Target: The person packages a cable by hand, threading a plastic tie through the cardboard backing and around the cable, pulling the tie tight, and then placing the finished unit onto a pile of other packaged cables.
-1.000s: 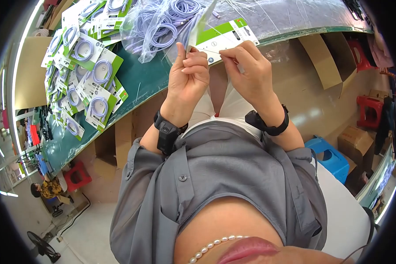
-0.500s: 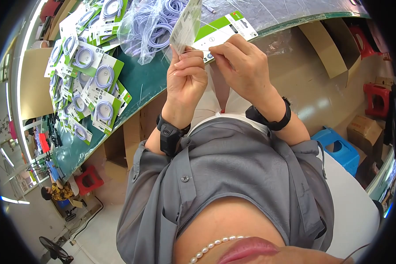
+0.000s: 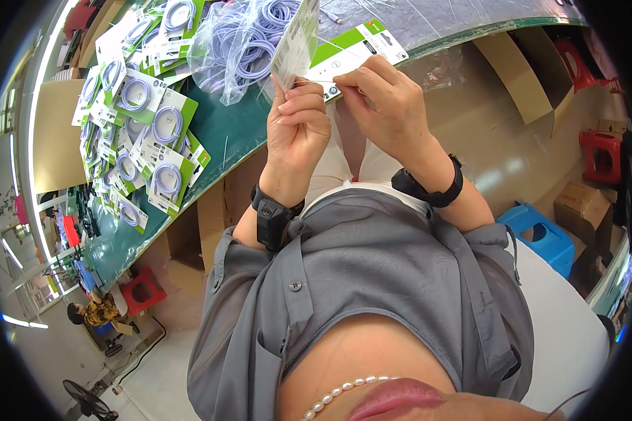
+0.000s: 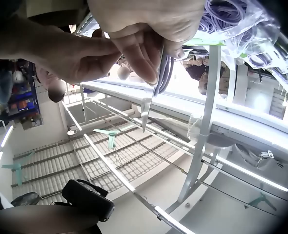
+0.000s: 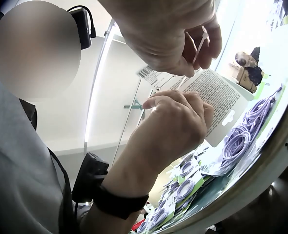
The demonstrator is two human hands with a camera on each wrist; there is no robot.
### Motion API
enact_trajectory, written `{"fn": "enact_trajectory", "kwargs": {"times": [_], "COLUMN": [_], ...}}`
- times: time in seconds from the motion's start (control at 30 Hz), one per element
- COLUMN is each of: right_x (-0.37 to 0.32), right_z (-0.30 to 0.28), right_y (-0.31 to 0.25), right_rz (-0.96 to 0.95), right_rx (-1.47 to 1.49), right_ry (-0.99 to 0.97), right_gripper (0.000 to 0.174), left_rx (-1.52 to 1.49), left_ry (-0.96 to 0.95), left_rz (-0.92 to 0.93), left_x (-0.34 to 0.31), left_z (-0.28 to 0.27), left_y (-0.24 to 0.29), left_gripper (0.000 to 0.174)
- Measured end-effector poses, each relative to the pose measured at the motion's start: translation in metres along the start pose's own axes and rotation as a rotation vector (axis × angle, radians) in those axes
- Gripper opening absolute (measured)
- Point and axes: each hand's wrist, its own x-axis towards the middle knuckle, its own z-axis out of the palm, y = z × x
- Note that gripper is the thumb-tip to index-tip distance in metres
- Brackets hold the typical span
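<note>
My left hand (image 3: 298,130) grips a cardboard packaging card (image 3: 296,45) near its lower end, holding it upright over the table's front edge. Its text-printed side shows in the right wrist view, with a hang slot. A purple coiled cable (image 4: 166,75) lies against the card's other side in the left wrist view. Close to the card, my right hand (image 3: 390,105) pinches a thin white cable tie (image 5: 200,48) between thumb and fingers. Behind the hands, another green-and-white card (image 3: 354,50) lies flat on the table.
Many carded purple cables (image 3: 137,95) are piled on the left of the green table (image 3: 221,130). A clear plastic bag (image 3: 221,52) of loose coils sits behind my left hand. Loose white ties (image 3: 425,21) lie at the back. An open carton (image 3: 516,84) stands right, below the tabletop.
The held card has turned so more of its printed side shows to the head camera. My right hand has shifted slightly left, nearer the card. The last half second shows almost no movement.
</note>
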Motion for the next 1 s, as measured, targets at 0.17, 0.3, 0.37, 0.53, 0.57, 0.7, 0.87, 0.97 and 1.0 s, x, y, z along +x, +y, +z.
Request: {"fn": "enact_trajectory", "kwargs": {"times": [0.17, 0.3, 0.37, 0.53, 0.57, 0.7, 0.87, 0.97, 1.0], "right_x": [-0.001, -0.002, -0.002, -0.003, -0.002, 0.0, -0.012, -0.024, -0.026], "right_z": [0.0, 0.001, 0.001, 0.001, 0.001, 0.005, 0.006, 0.007, 0.006], "right_y": [-0.003, -0.002, -0.002, -0.003, -0.004, -0.005, 0.019, 0.028, 0.031], "right_rz": [0.007, 0.017, 0.021, 0.023, 0.023, 0.066, 0.175, 0.357, 0.455], "right_rx": [-0.002, -0.007, -0.008, -0.005, 0.002, 0.199, 0.439, 0.546, 0.599], "right_ry": [-0.014, -0.011, -0.007, -0.021, -0.033, -0.029, -0.112, -0.116, -0.114], "right_gripper": [0.014, 0.013, 0.013, 0.013, 0.013, 0.013, 0.016, 0.019, 0.02], "left_rx": [0.006, 0.004, 0.001, 0.049, 0.124, 0.507, 0.905, 1.056, 1.134], "left_ry": [0.003, 0.001, -0.001, -0.015, -0.039, -0.056, 0.103, 0.137, 0.161], "left_rz": [0.005, 0.004, 0.003, -0.007, -0.013, 0.129, 0.233, 0.29, 0.318], "left_x": [0.0, -0.001, -0.001, -0.001, 0.0, 0.002, -0.002, -0.004, -0.004], "left_z": [0.0, -0.001, -0.001, -0.005, -0.008, -0.014, -0.019, -0.017, -0.018], "left_y": [-0.001, 0.0, 0.001, 0.005, 0.007, -0.002, -0.003, -0.01, -0.012], "left_gripper": [0.033, 0.033, 0.034, 0.033, 0.032, 0.03, 0.031, 0.03, 0.03]}}
